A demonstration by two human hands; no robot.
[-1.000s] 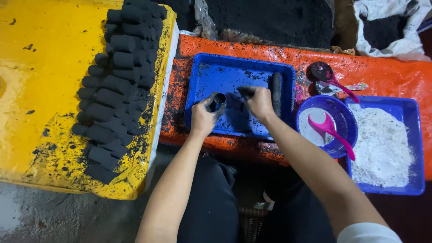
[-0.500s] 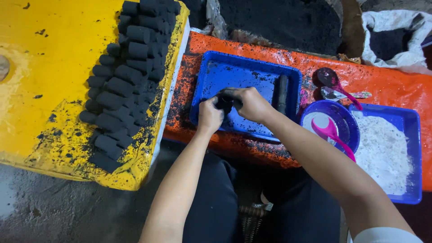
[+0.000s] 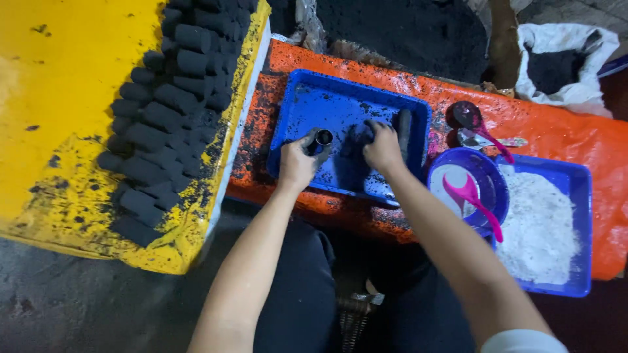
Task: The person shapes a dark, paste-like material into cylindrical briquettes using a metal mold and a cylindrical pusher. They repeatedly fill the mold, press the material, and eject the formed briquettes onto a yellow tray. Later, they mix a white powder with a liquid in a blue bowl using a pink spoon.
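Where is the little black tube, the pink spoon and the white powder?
Tube [image 3: 322,138]: head view, on its open round top, in the left hand [image 3: 297,163].
Pink spoon [image 3: 468,193]: head view, on its wide end, inside the purple bowl [image 3: 498,180].
White powder [image 3: 540,229]: head view, on the middle of the heap.

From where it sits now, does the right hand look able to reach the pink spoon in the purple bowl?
Probably yes. The right hand rests in the blue tray; the pink spoon lies uncovered in the purple bowl just beside it, with nothing between.
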